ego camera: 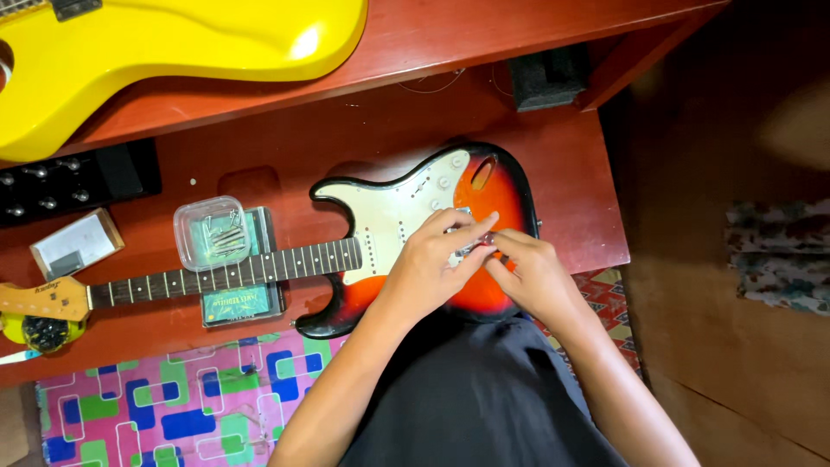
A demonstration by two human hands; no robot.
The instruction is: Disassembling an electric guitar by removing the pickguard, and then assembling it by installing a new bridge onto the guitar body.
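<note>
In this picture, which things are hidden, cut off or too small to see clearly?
- Head view: the bridge of the sunburst guitar is hidden under the left hand and right hand.
- What the fingers pinch is too small to identify.
- The yellow guitar is cut off by the top and left edges.
- The parts in the clear box are too small to tell.

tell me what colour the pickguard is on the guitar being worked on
Cream white pickguard, clearest in the head view.

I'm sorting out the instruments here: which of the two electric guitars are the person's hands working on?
The sunburst red-and-black electric guitar with the cream pickguard, lying on the lower red shelf; left hand and right hand rest on its body. The glossy yellow guitar lies untouched above.
</note>
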